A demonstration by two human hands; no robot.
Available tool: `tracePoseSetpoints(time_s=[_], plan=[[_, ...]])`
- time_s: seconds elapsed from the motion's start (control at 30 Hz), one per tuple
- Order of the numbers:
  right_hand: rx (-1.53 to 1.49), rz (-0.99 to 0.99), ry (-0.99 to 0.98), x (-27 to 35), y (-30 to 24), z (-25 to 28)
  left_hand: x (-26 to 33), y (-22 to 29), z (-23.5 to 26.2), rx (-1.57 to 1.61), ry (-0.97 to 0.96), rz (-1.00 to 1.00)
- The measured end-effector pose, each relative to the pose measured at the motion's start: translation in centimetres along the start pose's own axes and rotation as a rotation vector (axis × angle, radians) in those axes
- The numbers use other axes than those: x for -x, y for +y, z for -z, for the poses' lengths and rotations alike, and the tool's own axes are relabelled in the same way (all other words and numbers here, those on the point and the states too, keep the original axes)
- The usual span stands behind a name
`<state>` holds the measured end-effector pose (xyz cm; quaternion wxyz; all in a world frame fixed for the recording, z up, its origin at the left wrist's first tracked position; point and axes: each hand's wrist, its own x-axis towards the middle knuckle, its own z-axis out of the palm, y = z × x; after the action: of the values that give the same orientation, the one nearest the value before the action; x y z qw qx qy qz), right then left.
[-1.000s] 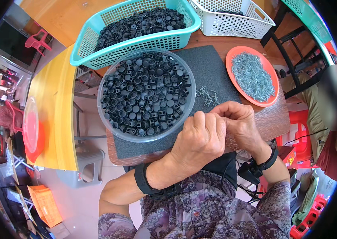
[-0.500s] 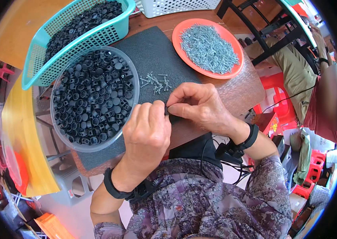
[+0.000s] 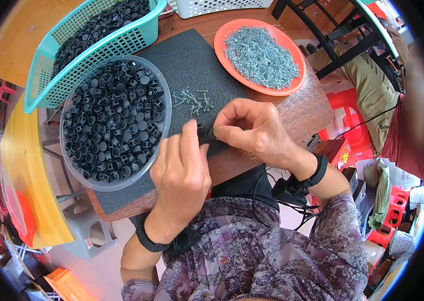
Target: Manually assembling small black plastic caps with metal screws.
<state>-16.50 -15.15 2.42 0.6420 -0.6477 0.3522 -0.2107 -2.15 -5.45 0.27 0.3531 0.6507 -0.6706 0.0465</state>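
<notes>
My left hand [image 3: 182, 173] and my right hand [image 3: 252, 131] meet over the near edge of a dark foam mat [image 3: 197, 70]. Between their fingertips sits a small black plastic cap [image 3: 204, 134], gripped from both sides. Whether a screw is in my right fingers I cannot tell. A small heap of loose silver screws [image 3: 192, 100] lies on the mat just beyond my hands. To the left stands a round clear bowl [image 3: 164, 123] full of black caps.
An orange plate [image 3: 222, 37] heaped with silver screws sits at the back right. A teal basket [image 3: 96, 55] of black caps stands behind the bowl, a white basket [image 3: 207, 7] at the top. Red stools [image 3: 345, 100] and a dark frame lie right of the small wooden table [image 3: 307, 110].
The view has swung, so the bowl and plate sit more to the left. My hands stay together on the cap, with the left hand now lower and the fingers pinching closer.
</notes>
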Motion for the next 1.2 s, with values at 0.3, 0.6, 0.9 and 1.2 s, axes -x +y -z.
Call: tracePoseSetpoints(time_s=[0.3,0.6,0.9,1.2], plan=[[0.222,0.298,0.047,0.9,-0.7,-1.8,0.9,-0.1,0.6,0.253,0.144,0.034],[0.107,0.292,0.068,1.9,-1.3,-2.1,1.3,-0.1,1.3,1.123,0.113,0.603],[0.444,0.767,0.125,0.9,-0.2,-2.1,1.9,-0.2,1.0,1.313,0.060,0.732],[0.541,0.711,0.172,0.3,-0.6,-1.1,1.9,0.2,0.9,1.314,0.053,0.793]])
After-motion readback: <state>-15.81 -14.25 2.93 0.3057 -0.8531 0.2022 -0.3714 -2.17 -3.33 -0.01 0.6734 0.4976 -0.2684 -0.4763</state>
